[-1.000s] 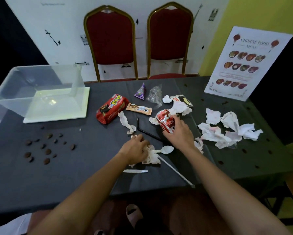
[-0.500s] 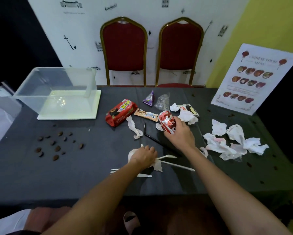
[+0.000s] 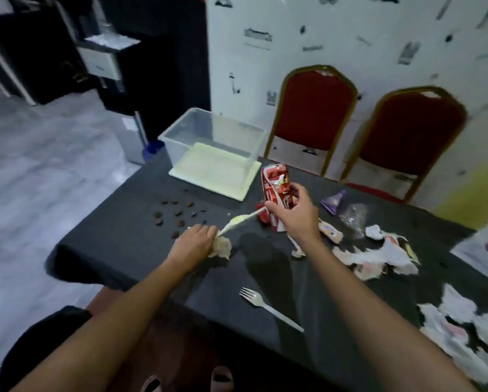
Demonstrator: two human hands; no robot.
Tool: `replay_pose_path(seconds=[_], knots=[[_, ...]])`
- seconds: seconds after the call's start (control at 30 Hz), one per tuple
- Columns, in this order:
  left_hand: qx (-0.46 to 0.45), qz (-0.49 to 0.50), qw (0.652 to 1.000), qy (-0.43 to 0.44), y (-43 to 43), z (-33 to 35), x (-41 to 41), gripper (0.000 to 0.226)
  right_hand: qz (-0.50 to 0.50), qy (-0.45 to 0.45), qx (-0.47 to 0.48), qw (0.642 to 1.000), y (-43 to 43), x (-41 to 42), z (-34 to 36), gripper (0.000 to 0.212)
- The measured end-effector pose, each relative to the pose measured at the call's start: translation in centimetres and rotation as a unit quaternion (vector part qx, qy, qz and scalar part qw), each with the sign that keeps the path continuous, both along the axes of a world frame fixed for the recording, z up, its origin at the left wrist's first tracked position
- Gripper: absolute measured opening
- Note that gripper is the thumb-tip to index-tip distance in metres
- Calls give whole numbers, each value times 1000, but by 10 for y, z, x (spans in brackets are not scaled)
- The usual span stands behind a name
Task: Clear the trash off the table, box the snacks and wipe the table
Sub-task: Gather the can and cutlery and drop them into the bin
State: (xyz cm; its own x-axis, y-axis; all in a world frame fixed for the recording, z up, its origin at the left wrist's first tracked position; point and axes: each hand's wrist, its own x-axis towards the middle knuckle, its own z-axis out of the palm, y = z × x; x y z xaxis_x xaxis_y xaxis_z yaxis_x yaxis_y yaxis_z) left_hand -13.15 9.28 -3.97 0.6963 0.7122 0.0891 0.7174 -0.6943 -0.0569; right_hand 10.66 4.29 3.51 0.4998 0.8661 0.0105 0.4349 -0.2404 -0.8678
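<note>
A: Right grip?

B: Right grip [image 3: 295,215] is clamped round a crushed red carton [image 3: 275,179], thumb on the near face and fingers curled behind. The carton is upright and held above the table [image 3: 124,244].

A: Left grip?

B: Left grip [image 3: 196,244] is closed on a crumpled tissue [image 3: 222,247], low over the table. A white plastic spoon [image 3: 235,221] sticks out of the same fist, pointing toward the carton. Blur; cannot tell whether its far end touches the right thumb.

A: Containers?

B: One clear box [image 3: 237,134] at the far left of the table, standing on a pale lid [image 3: 208,179]. Only the lid shows through its walls.

A: Other items relative to the grips?

B: Red snack pack [image 3: 261,213] is on the table just behind the right grip, mostly hidden. Snack bar [image 3: 331,233] is just right of the right wrist, with the purple triangular packet [image 3: 334,202] beyond it. Torn tissues [image 3: 378,256] are farther right. Brown pieces [image 3: 177,215] lie between box and left grip. White fork [image 3: 268,306] lies between the forearms.
</note>
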Motion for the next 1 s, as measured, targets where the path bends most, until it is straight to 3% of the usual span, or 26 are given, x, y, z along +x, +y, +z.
replay_pose_path(seconds=[0.13,0.23,0.47,0.57,0.7,0.83,0.93,1.0], knots=[[-12,208,969,-133,-21,7,-98,12,186,210,-3,960,44,-97,0,53],[-92,419,875,-226,-48,6,-169,16,302,308,-39,901,66,-183,-5,35],[-68,609,715,-337,-112,-11,-300,11,421,443,-253,751,76,-365,-31,50],[-77,647,673,-349,-128,-19,-344,9,438,457,-322,704,76,-428,-51,49],[-106,685,630,-350,-131,-47,-394,10,431,466,-370,679,81,-493,-89,53],[-155,699,608,-343,-120,-88,-431,13,410,477,-404,664,94,-545,-140,52],[-219,708,587,-327,-112,-139,-452,20,392,427,-434,689,102,-574,-200,52],[-279,719,551,-319,-107,-186,-464,24,388,358,-468,709,104,-588,-249,50]])
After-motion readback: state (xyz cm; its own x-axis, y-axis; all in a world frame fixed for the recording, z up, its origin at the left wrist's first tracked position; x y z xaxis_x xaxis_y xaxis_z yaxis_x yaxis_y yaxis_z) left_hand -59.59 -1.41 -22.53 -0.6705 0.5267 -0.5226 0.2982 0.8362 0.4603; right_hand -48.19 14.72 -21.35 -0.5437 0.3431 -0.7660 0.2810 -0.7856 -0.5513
